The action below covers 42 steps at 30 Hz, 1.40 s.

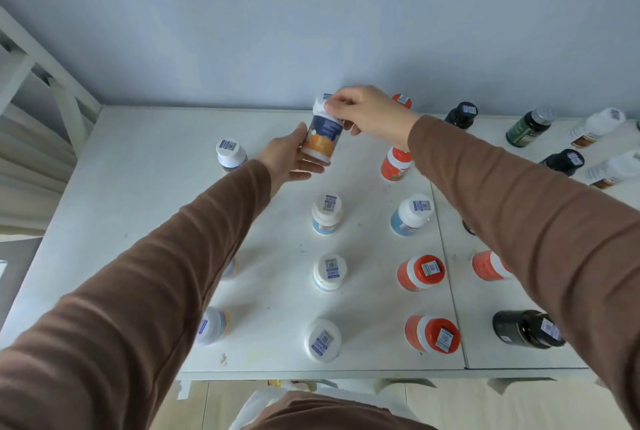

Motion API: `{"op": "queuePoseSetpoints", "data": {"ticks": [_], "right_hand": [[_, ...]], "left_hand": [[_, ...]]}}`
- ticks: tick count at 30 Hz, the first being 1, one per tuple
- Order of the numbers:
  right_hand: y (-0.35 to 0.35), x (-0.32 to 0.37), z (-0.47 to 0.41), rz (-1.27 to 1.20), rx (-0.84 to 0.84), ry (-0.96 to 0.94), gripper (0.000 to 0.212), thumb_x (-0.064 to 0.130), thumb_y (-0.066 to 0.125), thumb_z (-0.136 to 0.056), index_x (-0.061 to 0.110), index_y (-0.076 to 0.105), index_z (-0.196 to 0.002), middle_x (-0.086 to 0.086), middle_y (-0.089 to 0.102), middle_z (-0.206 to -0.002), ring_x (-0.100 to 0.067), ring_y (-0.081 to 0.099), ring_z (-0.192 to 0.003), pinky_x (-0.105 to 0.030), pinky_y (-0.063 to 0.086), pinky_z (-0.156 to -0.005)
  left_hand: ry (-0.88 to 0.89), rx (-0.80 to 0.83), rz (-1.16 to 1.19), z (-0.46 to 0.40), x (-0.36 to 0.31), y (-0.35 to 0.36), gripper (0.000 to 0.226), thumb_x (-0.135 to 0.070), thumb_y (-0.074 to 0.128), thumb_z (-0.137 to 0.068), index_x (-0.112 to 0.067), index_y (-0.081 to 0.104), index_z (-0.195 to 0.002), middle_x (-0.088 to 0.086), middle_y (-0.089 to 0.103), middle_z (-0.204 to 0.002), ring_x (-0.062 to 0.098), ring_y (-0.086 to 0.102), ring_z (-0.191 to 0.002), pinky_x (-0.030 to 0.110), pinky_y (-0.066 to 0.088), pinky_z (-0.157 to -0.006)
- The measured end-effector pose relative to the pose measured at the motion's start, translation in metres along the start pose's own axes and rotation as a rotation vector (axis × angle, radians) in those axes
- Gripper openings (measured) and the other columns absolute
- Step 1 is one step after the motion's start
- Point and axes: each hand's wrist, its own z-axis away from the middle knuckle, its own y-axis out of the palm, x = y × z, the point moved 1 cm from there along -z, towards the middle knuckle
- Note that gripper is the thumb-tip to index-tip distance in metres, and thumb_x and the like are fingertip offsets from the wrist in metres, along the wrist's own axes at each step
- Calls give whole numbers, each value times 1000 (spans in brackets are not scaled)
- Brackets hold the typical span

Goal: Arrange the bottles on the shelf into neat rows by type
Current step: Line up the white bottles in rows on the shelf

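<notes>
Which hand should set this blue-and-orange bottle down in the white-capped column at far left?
Probably the left hand: it cradles the blue-and-orange bottle and lies nearer that column. The right hand only pinches its cap from across.

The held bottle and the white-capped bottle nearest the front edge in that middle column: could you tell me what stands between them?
In the head view, two white-capped bottles stand between the held bottle and the front bottle, upright and apart.
</notes>
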Motion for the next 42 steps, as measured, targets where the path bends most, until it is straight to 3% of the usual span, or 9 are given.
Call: {"op": "queuePoseSetpoints", "data": {"ticks": [2,5,9,12,16,21,29,33,42], "right_hand": [[-8,3,-3,-40,-33,86,36,48,54,-95,14,66,-92,1,59,-74,-13,54,-66,-25,46,-62],[-13,1,-4,-111,-57,135,46,57,56,-91,12,67,-93,1,58,-73,-11,52,-64,-23,44,-60],[-12,-7,0,-193,-42,65,32,45,66,-89,15,69,-101,2,62,-84,-9,54,-71,-20,46,-63],[-9,-12,5,-163,-21,-55,36,26,72,-87,14,65,-121,3,66,-104,-4,59,-84,-18,51,-73],[-2,-16,7,-52,-25,-166,42,14,75,-83,14,64,-124,2,67,-116,-13,64,-100,-21,51,-86],[10,-2,-8,88,-62,-228,42,22,77,-80,19,64,-120,3,65,-115,-15,61,-101,-26,49,-88],[60,46,-72,336,-54,-283,39,34,71,-82,22,62,-117,0,59,-110,-18,57,-98,-30,43,-82],[87,60,-102,457,13,-299,40,30,65,-86,19,58,-124,-4,55,-118,-21,54,-104,-26,34,-79],[125,64,-132,541,51,-256,43,25,63,-88,19,55,-130,-6,53,-125,-25,52,-114,-29,38,-88]], "left_hand": [[-63,123,144,0,-8,4,61,-53,20,-99,-8,61,-107,9,68,-81,20,62,-70,30,50,-73],[-103,181,237,-3,-15,7,65,-54,18,-99,-7,61,-106,8,67,-73,18,58,-64,28,51,-66],[-37,168,107,-1,-13,7,52,-51,23,-100,-16,61,-106,7,67,-93,15,60,-73,28,48,-71],[51,105,25,-1,-6,3,31,-41,34,-101,-20,56,-106,6,61,-102,16,59,-85,28,46,-75],[117,58,-103,1,-5,1,24,-27,43,-100,-19,53,-120,3,63,-108,14,58,-95,30,44,-86],[230,-169,-574,5,-25,-19,39,-25,53,-94,-18,52,-132,6,58,-128,23,57,-113,33,44,-95],[292,-452,-968,1,-53,-108,25,-22,55,-89,-22,62,-113,0,65,-117,22,58,-108,28,42,-94],[236,-473,-1099,-7,-47,-138,27,-22,56,-88,-20,62,-115,1,64,-120,23,57,-113,34,43,-99],[165,-475,-1128,-16,-27,-164,28,-28,55,-89,-22,60,-116,0,62,-122,24,56,-113,37,44,-99]]}}
